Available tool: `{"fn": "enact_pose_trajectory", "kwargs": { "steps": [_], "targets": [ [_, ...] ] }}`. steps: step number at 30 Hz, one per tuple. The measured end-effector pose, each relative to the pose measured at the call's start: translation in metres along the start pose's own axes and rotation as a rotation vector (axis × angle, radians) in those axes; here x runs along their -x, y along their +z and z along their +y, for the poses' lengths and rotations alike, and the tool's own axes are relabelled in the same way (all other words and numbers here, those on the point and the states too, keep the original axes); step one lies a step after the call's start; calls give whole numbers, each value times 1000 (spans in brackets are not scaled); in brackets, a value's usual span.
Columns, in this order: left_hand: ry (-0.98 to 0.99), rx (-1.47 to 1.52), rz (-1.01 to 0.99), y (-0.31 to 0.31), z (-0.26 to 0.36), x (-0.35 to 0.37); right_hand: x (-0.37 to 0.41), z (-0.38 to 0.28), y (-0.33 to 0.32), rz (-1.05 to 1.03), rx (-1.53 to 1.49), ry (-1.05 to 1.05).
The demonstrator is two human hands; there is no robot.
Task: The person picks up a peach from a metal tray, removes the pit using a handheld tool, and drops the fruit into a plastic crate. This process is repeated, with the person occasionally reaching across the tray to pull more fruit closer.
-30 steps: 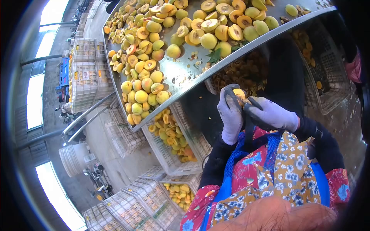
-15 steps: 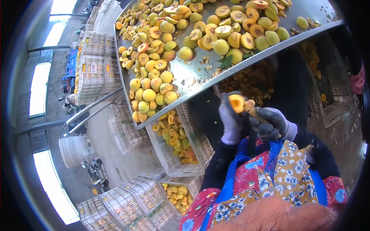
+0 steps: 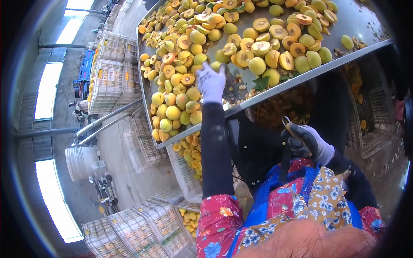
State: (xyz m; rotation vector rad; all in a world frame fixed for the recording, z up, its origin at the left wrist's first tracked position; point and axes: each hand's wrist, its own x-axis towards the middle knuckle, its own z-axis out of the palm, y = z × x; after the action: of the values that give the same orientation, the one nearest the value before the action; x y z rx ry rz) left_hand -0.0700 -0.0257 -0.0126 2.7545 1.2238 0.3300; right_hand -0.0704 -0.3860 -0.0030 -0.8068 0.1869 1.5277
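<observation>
My left hand (image 3: 211, 84), in a pale glove with dark fingers, reaches over the metal table (image 3: 254, 102). Its fingers and thumb sit on either side of a whole yellow-green peach (image 3: 216, 66), gripping it where it lies. Close by are whole and halved yellow peaches (image 3: 173, 112) in a heap. Low in front of my body, my right hand (image 3: 306, 142), gloved the same way, is closed round a pitting tool with a small metal loop (image 3: 286, 122) at its tip. The tool's handle is mostly hidden by the fingers.
The table's raised edge runs between my body and the fruit. Beneath it is a container of brownish scraps (image 3: 282, 107). Crates of peaches (image 3: 183, 172) stand at left, with stacked crates (image 3: 142, 223) below. Another crate (image 3: 374, 129) is at right.
My left hand has gone from beside the tool up onto the table, and the halved peach it held is out of it. My right hand keeps the tool; the pit at its tip is gone.
</observation>
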Motion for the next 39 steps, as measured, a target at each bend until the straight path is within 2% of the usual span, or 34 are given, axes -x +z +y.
{"fn": "enact_pose_trajectory", "kwargs": {
  "steps": [1, 2, 5, 6, 7, 9, 10, 11, 13, 14, 17, 20, 24, 27, 28, 32, 35, 38, 39],
  "targets": [
    [-48, -15, -87, 14, 4, -14, 3, -1, 1, 20, 75, -33],
    [2, -34, -120, 37, -7, -28, 6, -3, 2, 41, 152, -67],
    [-17, 884, -410, 21, -10, -3, 4, -4, 2, 132, 331, -243],
    [-107, 1370, -540, 15, -7, 20, 3, 1, 3, 170, 374, -308],
    [-221, 1858, -658, 8, 0, 49, 3, 5, 4, 205, 585, -443],
    [-274, 2116, -775, -5, 13, 94, 1, -2, 13, 267, 1026, -710],
    [-136, 2098, -856, -18, 19, 112, 9, -10, 24, 234, 1125, -645],
    [-239, 2139, -778, -15, 23, 135, 9, -7, 26, 238, 1208, -678],
    [-263, 1991, -693, -22, 42, 165, 10, -3, 27, 245, 1378, -750],
    [-264, 2092, -731, -27, 48, 179, 13, -1, 28, 259, 1409, -703],
    [-291, 2117, -731, -31, 59, 207, 19, 7, 25, 273, 1480, -757],
    [-246, 1934, -631, -28, 63, 223, 23, 12, 25, 289, 1444, -711],
    [-179, 1751, -522, -33, 63, 233, 21, 13, 29, 431, 1281, -797],
    [-158, 1767, -430, -22, 72, 246, 7, 16, 23, 468, 1151, -855],
    [-204, 1886, -450, -17, 74, 249, 3, 19, 21, 484, 1114, -872],
    [-5, 1530, -327, -14, 77, 254, 3, 19, 20, 480, 1013, -914],
    [-78, 1639, -327, -4, 79, 254, 12, 18, 24, 438, 1077, -871],
    [-215, 1818, -494, -1, 69, 251, 11, 14, 20, 538, 1010, -807],
    [-203, 1819, -477, -1, 71, 252, 8, 14, 17, 531, 1043, -822]
  ]
}}
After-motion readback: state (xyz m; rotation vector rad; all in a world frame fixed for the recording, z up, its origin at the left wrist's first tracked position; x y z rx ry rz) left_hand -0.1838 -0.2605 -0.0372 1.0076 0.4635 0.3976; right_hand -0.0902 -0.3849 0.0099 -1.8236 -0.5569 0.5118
